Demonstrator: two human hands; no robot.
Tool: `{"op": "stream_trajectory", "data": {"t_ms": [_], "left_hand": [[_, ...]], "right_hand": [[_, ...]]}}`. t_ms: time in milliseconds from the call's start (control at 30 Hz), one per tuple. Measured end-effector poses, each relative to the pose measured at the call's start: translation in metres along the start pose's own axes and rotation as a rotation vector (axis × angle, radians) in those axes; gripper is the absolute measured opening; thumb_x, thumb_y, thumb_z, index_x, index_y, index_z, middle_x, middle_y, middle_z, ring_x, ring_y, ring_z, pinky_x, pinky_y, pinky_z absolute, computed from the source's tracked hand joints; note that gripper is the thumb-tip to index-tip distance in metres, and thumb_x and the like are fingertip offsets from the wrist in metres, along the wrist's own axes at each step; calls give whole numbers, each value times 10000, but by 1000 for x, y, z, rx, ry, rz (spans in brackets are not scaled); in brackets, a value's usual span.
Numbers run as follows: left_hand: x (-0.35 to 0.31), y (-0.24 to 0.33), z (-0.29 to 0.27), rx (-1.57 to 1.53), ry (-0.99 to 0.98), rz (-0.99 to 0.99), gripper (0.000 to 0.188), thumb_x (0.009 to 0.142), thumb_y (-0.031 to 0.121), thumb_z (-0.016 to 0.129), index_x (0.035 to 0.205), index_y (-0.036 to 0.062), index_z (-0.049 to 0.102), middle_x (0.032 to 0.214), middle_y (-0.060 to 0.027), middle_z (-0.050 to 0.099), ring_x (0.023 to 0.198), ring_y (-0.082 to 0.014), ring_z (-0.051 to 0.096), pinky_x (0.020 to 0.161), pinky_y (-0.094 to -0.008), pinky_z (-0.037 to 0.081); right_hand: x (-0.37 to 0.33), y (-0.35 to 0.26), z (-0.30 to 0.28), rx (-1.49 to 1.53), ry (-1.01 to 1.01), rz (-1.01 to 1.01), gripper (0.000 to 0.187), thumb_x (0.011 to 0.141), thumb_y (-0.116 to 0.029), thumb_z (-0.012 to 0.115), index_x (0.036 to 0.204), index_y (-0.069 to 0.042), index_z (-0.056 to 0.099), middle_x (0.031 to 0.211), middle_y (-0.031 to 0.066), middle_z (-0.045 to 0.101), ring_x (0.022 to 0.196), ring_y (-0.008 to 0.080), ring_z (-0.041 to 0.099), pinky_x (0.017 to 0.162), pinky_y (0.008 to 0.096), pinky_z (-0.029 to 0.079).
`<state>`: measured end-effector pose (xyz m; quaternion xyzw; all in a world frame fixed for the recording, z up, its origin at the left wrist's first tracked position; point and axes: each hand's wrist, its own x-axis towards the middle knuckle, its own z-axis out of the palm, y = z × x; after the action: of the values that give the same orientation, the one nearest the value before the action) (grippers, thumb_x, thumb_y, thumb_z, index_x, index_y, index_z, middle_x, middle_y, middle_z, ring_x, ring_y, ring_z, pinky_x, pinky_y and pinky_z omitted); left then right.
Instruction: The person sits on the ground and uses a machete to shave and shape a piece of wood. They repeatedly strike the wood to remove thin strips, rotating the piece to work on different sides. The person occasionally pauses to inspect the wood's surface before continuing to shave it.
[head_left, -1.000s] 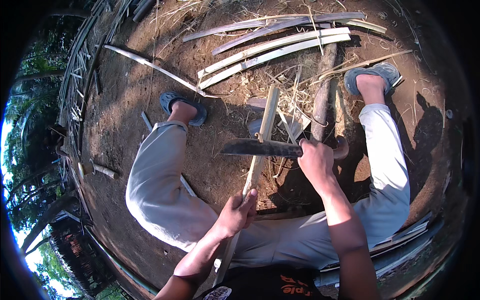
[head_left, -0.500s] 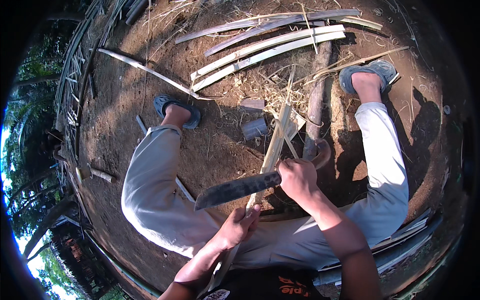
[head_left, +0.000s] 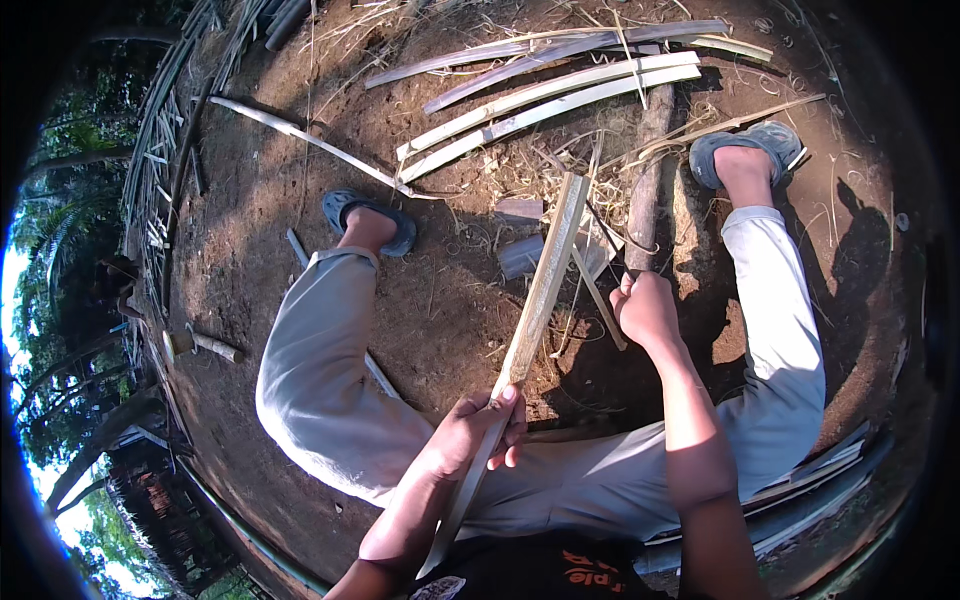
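1. Two hands work one long bamboo strip [head_left: 540, 300]: the left hand [head_left: 478, 432] is closed around its lower part, fingers wrapped over the pale face, while the right hand [head_left: 645, 308] is a tight fist just to the strip's right.
2. Half a second ago a dark machete blade lay flat across the strip, sticking out leftward from the right hand; now the blade is out of sight and only the fist shows, so I cannot tell what it grips.
3. Since then the right hand has risen from near the left hand to a spot level with the strip's middle.
4. The left hand keeps its grip at about the same place on the strip.
5. The strip's long axis runs diagonally, from its near end low by the person's lap up and to the right, its far end pointing at the log [head_left: 648, 180] and the litter of shavings on the dirt ground [head_left: 250, 200].
6. It lies between the person's two spread legs, with split bamboo slats [head_left: 560, 95] well beyond its tip.
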<state>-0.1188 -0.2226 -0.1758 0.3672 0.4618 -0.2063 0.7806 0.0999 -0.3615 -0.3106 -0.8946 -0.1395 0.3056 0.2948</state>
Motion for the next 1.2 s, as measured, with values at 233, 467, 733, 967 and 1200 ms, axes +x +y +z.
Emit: {"op": "stream_trajectory", "data": {"t_ms": [233, 467, 733, 967, 1200], "left_hand": [[1, 4, 3, 76, -33, 84, 404, 1005, 399, 500, 932, 13, 594, 642, -70, 561, 481, -165, 566, 428, -247, 418], [4, 6, 2, 82, 66, 95, 389, 1015, 396, 485, 952, 24, 581, 621, -19, 473, 432, -93, 423, 393, -239, 332], [6, 11, 8, 152, 114, 127, 413, 1030, 410, 443, 973, 22, 571, 577, -11, 448, 413, -86, 376, 386, -239, 307], [-2, 26, 4, 168, 48, 133, 513, 1027, 519, 359, 969, 42, 539, 542, 1, 411, 397, -83, 381, 378, -238, 324], [-4, 29, 25, 95, -48, 9, 477, 1032, 466, 375, 1014, 16, 534, 667, -77, 505, 473, -190, 540, 424, -303, 462]], "right_hand": [[1, 7, 3, 169, 86, -109, 291, 819, -147, 698, 642, 14, 531, 562, 170, 543, 515, 333, 536, 533, 406, 426], [-8, -9, 12, 426, 19, 28, 436, 906, -257, 671, 593, -5, 503, 469, 48, 464, 461, 131, 433, 468, 369, 354], [-28, -25, 22, 564, -33, -79, 427, 942, -323, 638, 675, 8, 596, 496, -8, 461, 504, 73, 413, 475, 340, 345], [-38, -34, 29, 806, -87, -79, 381, 943, -360, 641, 785, -17, 693, 564, -54, 464, 536, 43, 395, 492, 300, 309], [-62, -68, 4, 1023, -257, 9, 260, 901, -293, 719, 842, -42, 685, 716, -48, 610, 654, 39, 484, 582, 277, 386]]}}
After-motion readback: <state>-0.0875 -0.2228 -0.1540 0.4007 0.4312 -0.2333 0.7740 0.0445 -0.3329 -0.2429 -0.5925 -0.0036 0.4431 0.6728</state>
